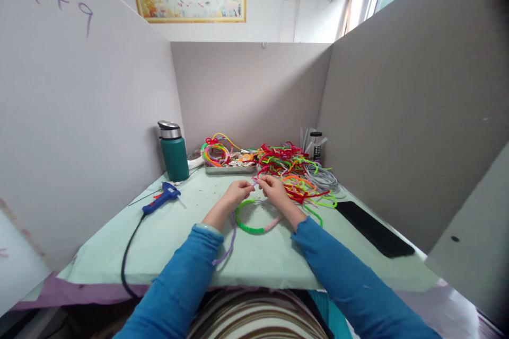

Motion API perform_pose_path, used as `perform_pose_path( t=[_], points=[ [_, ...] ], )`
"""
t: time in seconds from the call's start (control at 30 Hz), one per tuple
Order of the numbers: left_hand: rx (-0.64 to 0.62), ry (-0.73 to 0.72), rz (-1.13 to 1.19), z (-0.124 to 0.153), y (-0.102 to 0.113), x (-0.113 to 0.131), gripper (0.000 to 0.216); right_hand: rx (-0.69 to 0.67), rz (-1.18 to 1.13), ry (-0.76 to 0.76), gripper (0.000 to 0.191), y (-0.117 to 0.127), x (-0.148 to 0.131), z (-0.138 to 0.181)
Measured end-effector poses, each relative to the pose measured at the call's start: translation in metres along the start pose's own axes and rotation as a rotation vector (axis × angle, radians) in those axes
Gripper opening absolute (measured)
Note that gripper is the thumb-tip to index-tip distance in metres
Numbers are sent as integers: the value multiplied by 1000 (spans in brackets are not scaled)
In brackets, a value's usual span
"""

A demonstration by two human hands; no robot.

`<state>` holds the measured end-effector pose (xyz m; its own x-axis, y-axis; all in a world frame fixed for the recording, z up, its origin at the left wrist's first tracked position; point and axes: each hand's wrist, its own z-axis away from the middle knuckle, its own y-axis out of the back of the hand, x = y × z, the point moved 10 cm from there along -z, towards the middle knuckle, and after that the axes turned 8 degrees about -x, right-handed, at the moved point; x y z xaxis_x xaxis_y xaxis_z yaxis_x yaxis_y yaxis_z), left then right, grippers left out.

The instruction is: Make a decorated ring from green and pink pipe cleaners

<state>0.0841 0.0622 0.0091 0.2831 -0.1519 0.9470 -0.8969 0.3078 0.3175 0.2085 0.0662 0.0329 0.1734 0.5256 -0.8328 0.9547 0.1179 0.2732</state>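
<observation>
Blue sleeves [178, 273], curved purple strand [232, 244]

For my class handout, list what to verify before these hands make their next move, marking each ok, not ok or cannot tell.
1. Left hand and right hand both pinch the thin strand: ok.
2. Blue glue gun clear of both hands: ok, lying off to the left.
3. Blue glue gun cool: cannot tell.
4. Green-and-pink ring closed all round: cannot tell, right wrist hides part.
5. Loose coloured strands sorted: not ok, heaped in a tangle.
</observation>
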Motion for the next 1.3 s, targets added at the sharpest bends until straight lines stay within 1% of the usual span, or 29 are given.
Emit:
perform_pose_path(
  t=[0.07,0.13,0.27,0.33,0.47,0.53,0.6,0.67,0.73,0.83,0.93,1.0,1.1,1.2,1.3],
  points=[
    [40,12,-21,-1,5,-2,22,-20,-5,-16,29,-1,2,0],
    [96,4,-64,-2,13,-2,21,-73,-32,-43,30,-5,4,1],
    [199,-99,-241,-3,26,7,18,-212,-71,-144,29,-20,13,4],
    [224,-166,-369,0,26,15,17,-217,-32,-199,27,-20,20,4],
    [227,-293,-604,7,15,33,17,-152,58,-258,23,-12,31,1],
    [234,-267,-622,7,15,32,17,-145,37,-278,22,-11,35,1],
    [227,-210,-595,4,18,25,18,-185,-28,-293,22,-15,37,3],
    [210,-180,-590,1,20,20,19,-232,-54,-276,22,-20,36,3],
    [193,-188,-612,1,19,20,20,-243,-4,-214,22,-22,30,2],
    [163,-261,-644,4,11,25,23,-237,100,-98,22,-24,19,0],
    [141,-302,-706,6,3,28,23,-240,111,-55,24,-26,12,0],
    [140,-263,-726,4,2,25,24,-227,98,-71,27,-24,10,1],
    [144,-192,-689,0,6,18,27,-180,56,-101,29,-17,9,1],
    [115,-159,-617,-4,8,13,28,-156,49,-20,21,-13,1,0],
    [85,-138,-526,-6,8,8,29,-181,107,86,16,-16,-8,1]
  ],
)
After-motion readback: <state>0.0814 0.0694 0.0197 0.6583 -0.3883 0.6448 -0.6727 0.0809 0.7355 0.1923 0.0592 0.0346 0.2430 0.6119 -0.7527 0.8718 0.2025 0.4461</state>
